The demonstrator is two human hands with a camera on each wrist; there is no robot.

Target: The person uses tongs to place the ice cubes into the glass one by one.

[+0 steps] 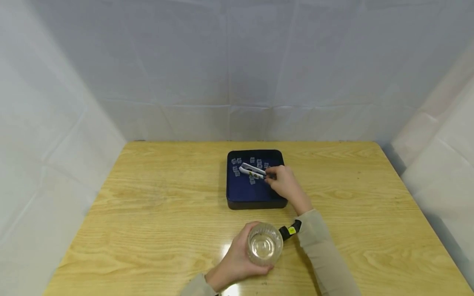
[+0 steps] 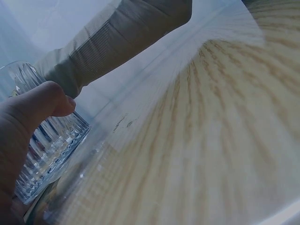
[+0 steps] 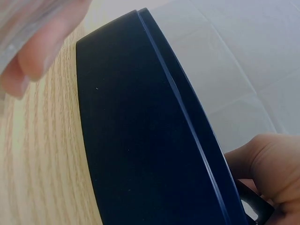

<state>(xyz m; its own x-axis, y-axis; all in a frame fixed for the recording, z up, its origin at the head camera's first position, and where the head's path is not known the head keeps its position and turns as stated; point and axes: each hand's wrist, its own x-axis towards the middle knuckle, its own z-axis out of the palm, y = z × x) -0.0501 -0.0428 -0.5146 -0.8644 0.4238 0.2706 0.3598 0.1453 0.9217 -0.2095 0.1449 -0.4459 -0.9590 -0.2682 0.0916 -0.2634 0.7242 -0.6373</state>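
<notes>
My left hand (image 1: 240,255) grips a clear ribbed drinking glass (image 1: 264,244) from its left side, near the front of the table. In the left wrist view the thumb (image 2: 51,99) lies across the ribbed glass (image 2: 49,145). My right hand (image 1: 285,183) reaches over the right side of a dark blue tray (image 1: 246,195) and pinches white tongs (image 1: 253,170) with a green-yellow pattern at their dark end. Under and around the tongs, several small clear pieces (image 1: 236,170) lie on the tray floor. The right wrist view shows the tray's outer wall (image 3: 136,126); the tongs' far end is hidden there.
The tray and glass are on a light wood-grain table (image 1: 159,197). White sheets (image 1: 229,82) hang behind and at both sides. A black strap with a yellow label (image 1: 291,230) juts from the right sleeve (image 1: 322,246), close beside the glass.
</notes>
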